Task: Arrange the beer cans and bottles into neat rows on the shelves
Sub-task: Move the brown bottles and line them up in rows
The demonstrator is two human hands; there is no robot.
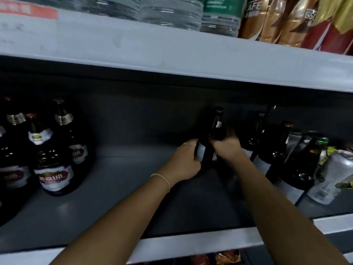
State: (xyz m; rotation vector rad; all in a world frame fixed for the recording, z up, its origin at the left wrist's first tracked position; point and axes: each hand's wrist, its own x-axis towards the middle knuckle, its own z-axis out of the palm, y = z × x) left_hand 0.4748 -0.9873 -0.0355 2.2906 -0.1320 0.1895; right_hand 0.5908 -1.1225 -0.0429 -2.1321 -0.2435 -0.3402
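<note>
Grey metal shelf [107,197] is carrying a cluster of dark U8-labelled glass bottles [54,163] at left and dark bottles [298,165] at right. Between them, deep in, a dark brown glass beer bottle [211,142] is standing upright. Left hand [186,161] is gripping its lower body, right hand [226,145] its shoulder.

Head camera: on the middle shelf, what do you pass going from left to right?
U8 bottles → bare shelf → left hand → held bottle → right hand → dark bottles → green-capped bottle → can.
</note>
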